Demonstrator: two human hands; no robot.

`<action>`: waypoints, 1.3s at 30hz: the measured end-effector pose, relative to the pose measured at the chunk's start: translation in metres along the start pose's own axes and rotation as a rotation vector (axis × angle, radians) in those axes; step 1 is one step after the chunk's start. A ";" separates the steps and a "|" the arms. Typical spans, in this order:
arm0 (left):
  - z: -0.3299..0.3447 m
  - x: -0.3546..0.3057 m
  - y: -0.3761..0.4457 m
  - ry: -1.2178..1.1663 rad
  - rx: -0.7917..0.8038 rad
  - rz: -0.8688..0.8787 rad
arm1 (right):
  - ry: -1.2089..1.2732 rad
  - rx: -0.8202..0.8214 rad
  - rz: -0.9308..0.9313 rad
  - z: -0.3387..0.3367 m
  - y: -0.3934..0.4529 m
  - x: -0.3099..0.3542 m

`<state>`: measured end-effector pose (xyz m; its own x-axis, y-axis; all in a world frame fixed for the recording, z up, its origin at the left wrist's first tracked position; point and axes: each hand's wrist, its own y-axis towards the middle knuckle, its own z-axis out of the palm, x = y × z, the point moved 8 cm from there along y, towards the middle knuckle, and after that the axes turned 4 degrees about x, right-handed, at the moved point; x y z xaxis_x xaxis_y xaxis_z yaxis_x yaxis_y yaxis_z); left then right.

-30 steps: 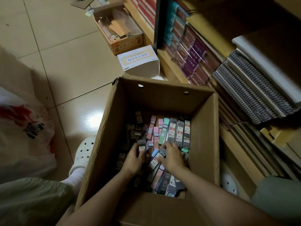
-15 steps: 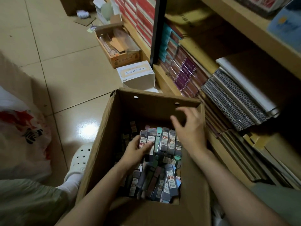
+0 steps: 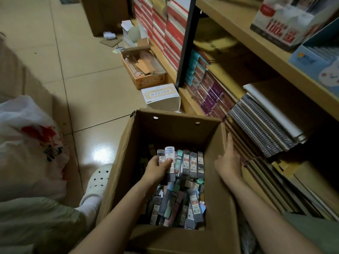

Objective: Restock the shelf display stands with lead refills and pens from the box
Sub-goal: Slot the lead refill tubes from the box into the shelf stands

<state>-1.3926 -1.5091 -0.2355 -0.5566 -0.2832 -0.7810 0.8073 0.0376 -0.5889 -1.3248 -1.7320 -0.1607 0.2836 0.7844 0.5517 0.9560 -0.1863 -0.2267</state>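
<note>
picking stock: my left hand (image 3: 159, 169) clamps a fan of refills (image 3: 190, 160) inside the box (image 3: 176, 117), right hand (image 3: 229, 160) grips its 3 o'clock wall; next i'd lift them to the shelf (image 3: 236, 32) at 1 o'clock.

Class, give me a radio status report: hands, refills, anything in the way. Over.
Left hand grips refill packs. Right hand grips box wall. Nothing blocks the lift.
</note>
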 end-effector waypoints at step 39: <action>-0.062 0.097 0.016 0.047 -0.456 -0.316 | -0.544 0.561 -0.467 0.197 0.011 0.011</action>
<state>-1.4457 -1.4762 -0.3341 -0.7744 -0.3056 -0.5540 0.4389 0.3712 -0.8183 -1.3263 -1.6088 -0.3154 -0.3343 0.9051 0.2627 0.7477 0.4244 -0.5108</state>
